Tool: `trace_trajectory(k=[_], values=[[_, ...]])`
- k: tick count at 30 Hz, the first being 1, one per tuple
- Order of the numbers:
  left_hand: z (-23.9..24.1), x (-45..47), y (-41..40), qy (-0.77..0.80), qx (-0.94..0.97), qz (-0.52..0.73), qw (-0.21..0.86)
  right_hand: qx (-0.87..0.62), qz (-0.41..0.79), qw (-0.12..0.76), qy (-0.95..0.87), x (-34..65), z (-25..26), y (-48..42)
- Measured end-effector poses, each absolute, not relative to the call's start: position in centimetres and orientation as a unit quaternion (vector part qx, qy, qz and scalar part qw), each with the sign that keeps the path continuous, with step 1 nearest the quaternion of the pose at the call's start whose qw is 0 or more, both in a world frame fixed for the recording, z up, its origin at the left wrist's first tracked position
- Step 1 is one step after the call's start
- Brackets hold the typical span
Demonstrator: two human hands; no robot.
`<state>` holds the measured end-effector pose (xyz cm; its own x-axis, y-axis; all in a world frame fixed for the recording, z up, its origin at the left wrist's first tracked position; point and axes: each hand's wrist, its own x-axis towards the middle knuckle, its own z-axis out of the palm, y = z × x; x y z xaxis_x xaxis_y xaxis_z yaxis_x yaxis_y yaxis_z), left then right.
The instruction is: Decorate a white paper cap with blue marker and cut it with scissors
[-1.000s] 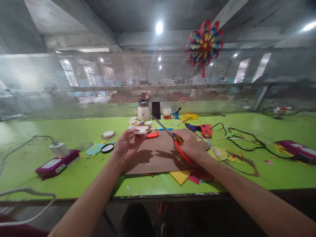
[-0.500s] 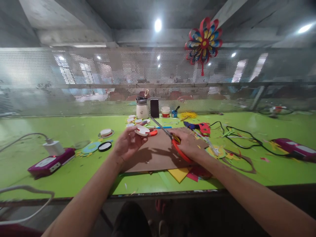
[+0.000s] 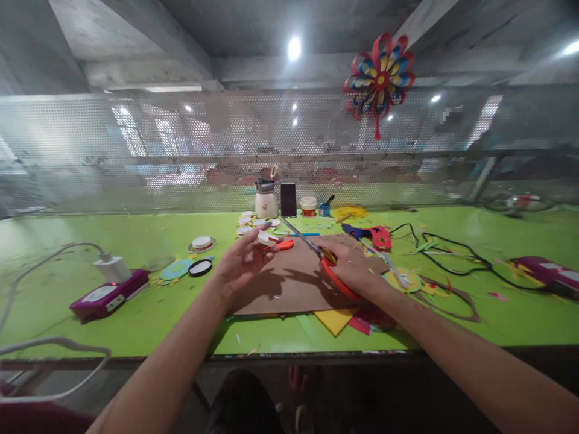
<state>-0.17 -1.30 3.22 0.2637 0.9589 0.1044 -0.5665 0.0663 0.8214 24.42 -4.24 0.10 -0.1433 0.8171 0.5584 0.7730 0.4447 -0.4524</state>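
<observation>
My left hand (image 3: 242,260) is raised over the left part of a brown cardboard sheet (image 3: 289,283), its fingertips pinching a small white roll of tape (image 3: 266,238). My right hand (image 3: 350,265) grips red-handled scissors (image 3: 323,262) over the same sheet. The blades point up and left toward the roll, and their tip stops a short way from it. A red paper piece (image 3: 284,245) lies just beyond the roll on the green table (image 3: 136,325).
Yellow and red paper sheets (image 3: 337,319) stick out under the cardboard. A purple device with a white charger (image 3: 108,295) sits at left, another purple device (image 3: 547,271) at right with black cables (image 3: 452,256). Jars, a phone and tape rolls (image 3: 280,205) stand by the mesh wall. A paper pinwheel (image 3: 379,72) hangs above.
My left hand has turned the white roll, which now shows edge-on and smaller, and has shifted slightly right. The right hand with the scissors has stayed almost where it was.
</observation>
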Motion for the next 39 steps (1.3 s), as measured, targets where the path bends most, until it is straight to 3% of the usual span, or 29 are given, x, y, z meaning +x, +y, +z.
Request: trace_trajectory(k=[23, 29, 39], values=[[3.1, -0.2, -1.3, 0.203, 0.426, 0.546, 0.692, -0.411, -0.01, 0.414, -0.812, 25.2, -1.2, -3.3], [3.3, -0.2, -1.5, 0.181, 0.456, 0.545, 0.68, -0.46, -0.029, 0.436, -0.772, 25.2, -1.2, -2.3], [3.6, -0.6, -1.5, 0.158, 0.453, 0.535, 0.695, -0.609, -0.021, 0.294, -0.737, 27.3, -2.1, -0.4]])
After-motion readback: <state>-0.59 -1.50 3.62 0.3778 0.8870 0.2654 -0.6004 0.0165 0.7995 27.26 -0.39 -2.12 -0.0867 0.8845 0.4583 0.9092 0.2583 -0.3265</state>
